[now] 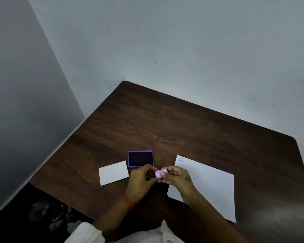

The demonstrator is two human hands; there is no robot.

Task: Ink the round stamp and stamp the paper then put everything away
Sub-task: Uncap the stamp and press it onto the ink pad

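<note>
A small pink round stamp (159,173) is held between both hands just above the table's near middle. My left hand (142,179) pinches its left end and my right hand (175,178) grips its right end. Right behind the hands lies the open purple ink pad (140,159), its dark pad facing up. The white sheet of paper (211,183) lies to the right, partly under my right wrist, with one purple round stamp mark (181,159) near its far left corner.
A small white card or lid (113,172) lies left of the ink pad. The dark wooden table (165,123) stands in a corner, with walls behind and to the left. Dark clutter lies on the floor at the lower left.
</note>
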